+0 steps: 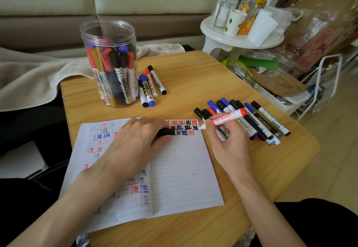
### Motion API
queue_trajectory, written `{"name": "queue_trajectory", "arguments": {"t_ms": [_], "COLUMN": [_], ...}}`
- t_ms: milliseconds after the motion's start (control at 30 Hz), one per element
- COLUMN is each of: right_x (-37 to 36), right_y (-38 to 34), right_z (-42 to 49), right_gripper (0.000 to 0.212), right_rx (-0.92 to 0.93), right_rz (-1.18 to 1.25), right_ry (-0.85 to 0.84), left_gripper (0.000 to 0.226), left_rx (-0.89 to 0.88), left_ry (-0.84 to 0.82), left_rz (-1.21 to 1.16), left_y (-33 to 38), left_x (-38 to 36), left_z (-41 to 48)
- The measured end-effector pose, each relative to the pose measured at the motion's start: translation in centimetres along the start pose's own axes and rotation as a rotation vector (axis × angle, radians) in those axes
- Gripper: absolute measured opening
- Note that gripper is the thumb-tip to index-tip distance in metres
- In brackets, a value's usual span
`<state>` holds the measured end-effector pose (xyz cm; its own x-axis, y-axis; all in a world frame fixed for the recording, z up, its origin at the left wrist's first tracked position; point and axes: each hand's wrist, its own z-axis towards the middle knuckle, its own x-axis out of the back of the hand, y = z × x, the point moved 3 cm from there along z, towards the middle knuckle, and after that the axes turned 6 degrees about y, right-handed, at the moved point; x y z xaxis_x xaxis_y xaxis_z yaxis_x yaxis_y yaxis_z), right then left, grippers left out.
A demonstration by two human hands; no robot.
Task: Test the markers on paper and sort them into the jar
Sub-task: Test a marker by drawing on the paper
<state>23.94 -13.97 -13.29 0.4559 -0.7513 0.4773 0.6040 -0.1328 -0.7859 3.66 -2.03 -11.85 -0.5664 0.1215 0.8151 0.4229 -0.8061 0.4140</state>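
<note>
Right hand (230, 140) pinches the light, stiff red marker (226, 119) mid-barrel, tip at the paper's (184, 178) one o'clock corner; left hand (139, 142) closed round a black cap (166, 132).

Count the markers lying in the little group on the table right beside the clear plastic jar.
4, side by side just right of the clear plastic jar: a black-capped white marker farthest right, a red-capped white one, a blue-capped gold one, and a black-ended white one nearest the jar.
</note>
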Motion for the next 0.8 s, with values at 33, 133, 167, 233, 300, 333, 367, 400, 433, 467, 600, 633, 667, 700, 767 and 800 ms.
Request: {"name": "queue_trajectory", "arguments": {"t_ms": [33, 133, 167, 233, 300, 333, 367, 400, 433, 467, 600, 633, 667, 700, 767, 800], "right_x": [-0.02, -0.01, 0.02, 0.10, 0.10, 0.10, 0.10, 0.11, 0.09, 0.07, 0.10, 0.09, 0.09, 0.12, 0.28, 0.37], "right_y": [0.04, -0.01, 0.03, 0.13, 0.13, 0.07, 0.02, -0.03, -0.06, -0.07, -0.31, -0.32, -0.35, -0.35, -0.45, -0.70], "right_z": [0.01, 0.00, 0.01, 0.01, 0.01, -0.02, -0.02, -0.01, -0.01, 0.01, 0.05, 0.05, 0.06, 0.09, 0.12, 0.11], "right_gripper": [0.018, 0.016, 0.014, 0.013, 0.020, 0.023, 0.024, 0.024, 0.023, 0.022, 0.011, 0.010, 0.009, 0.008, 0.004, 0.003], "right_rx": [-0.009, -0.020, -0.020, -0.026, -0.025, -0.023, -0.022, -0.021, -0.025, -0.034, -0.062, -0.068, -0.071, -0.070, -0.063, -0.063], "right_rz": [0.004, 0.022, 0.025, 0.027, 0.006, -0.008, -0.017, -0.022, -0.025, -0.028, -0.005, 0.004, 0.012, 0.024, 0.080, 0.121], "right_ry": [0.002, 0.009, 0.017, 0.029, 0.023, 0.017, 0.017, 0.019, 0.020, 0.020, 0.037, 0.036, 0.034, 0.036, 0.052, 0.054], "left_gripper": [0.023, 0.023, 0.023, 0.023, 0.024, 0.024, 0.023, 0.023, 0.023, 0.022, 0.021, 0.020, 0.019, 0.018, 0.016, 0.014], "left_rx": [-0.001, 0.000, 0.001, 0.003, 0.002, 0.001, 0.000, 0.000, 0.001, 0.002, 0.007, 0.004, 0.002, -0.001, 0.000, 0.004], "left_ry": [-0.001, 0.002, 0.002, 0.003, 0.002, 0.000, -0.001, 0.001, 0.004, 0.007, 0.014, 0.017, 0.017, 0.018, 0.031, 0.042], "left_rz": [-0.001, -0.003, -0.002, -0.002, 0.001, 0.003, 0.004, 0.005, 0.004, 0.001, -0.010, -0.018, -0.030, -0.039, -0.047, -0.053], "left_y": [0.00, 0.07, 0.08, 0.03, -0.05, -0.08, -0.10, -0.11, -0.14, -0.14, -0.11, -0.09, -0.07, -0.02, 0.05, 0.10], "left_x": [0.00, 0.02, 0.02, -0.02, -0.08, -0.12, -0.15, -0.15, -0.16, -0.16, -0.18, -0.16, -0.13, -0.11, -0.06, 0.00], "left_z": [-0.01, 0.00, 0.01, 0.01, 0.01, 0.01, 0.02, 0.01, 0.00, 0.00, 0.05, 0.03, 0.05, 0.06, 0.08, 0.09]}}
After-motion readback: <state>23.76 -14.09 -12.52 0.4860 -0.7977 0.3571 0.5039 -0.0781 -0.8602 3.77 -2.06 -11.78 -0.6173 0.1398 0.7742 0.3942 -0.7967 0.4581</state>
